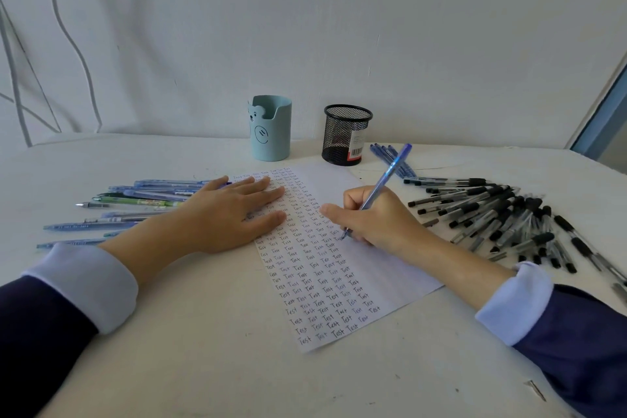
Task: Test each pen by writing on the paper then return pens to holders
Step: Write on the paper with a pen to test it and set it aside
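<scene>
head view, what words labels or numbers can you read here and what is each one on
"Test": handwritten again and again in rows down the sheet of paper.
The white barcode label on the black mesh pen holder: print too small to read.
Barrel print on the blue pens at the left and the green pen: blurred.
On the light blue bear pen holder: a drawn face and a round mark, no words.
</scene>
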A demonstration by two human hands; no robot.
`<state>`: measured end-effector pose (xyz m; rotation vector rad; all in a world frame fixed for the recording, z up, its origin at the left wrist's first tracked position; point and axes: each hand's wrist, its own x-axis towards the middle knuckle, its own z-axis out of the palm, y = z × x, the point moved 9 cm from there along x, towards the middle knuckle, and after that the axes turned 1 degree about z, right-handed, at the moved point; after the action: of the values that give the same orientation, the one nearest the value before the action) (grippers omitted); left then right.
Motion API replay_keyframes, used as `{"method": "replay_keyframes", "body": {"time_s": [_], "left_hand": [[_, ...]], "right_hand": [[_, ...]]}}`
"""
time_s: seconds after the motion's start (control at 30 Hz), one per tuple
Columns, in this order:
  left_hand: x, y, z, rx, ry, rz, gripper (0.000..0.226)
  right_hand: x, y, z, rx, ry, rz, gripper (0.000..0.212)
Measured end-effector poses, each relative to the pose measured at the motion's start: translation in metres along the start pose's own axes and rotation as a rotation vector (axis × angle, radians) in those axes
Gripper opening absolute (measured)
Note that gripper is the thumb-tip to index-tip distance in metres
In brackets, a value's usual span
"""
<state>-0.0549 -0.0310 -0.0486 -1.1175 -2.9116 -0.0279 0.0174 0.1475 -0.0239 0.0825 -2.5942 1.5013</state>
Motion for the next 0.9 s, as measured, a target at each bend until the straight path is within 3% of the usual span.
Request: {"method": "replay_keyframes", "body": {"time_s": [0.1, 0.4, 0.9], "left_hand": [[0.0000, 0.0002, 0.0006, 0.000, -0.007, 0.002, 0.087], [-0.0002, -0.0012, 0.0007, 0.003, -0.003, 0.002, 0.080], [0.0009, -0.0011, 0.0009, 0.001, 0.004, 0.002, 0.086]], "right_hand": [[0.0016, 0.0037, -0.0026, -0.017, 0.071, -0.002, 0.039], [0.0033, 0.0039, 0.0025, -0.051, 0.044, -0.053, 0.050], [0.0025, 0.0019, 0.0001, -0.018, 0.042, -0.043, 0.047]]}}
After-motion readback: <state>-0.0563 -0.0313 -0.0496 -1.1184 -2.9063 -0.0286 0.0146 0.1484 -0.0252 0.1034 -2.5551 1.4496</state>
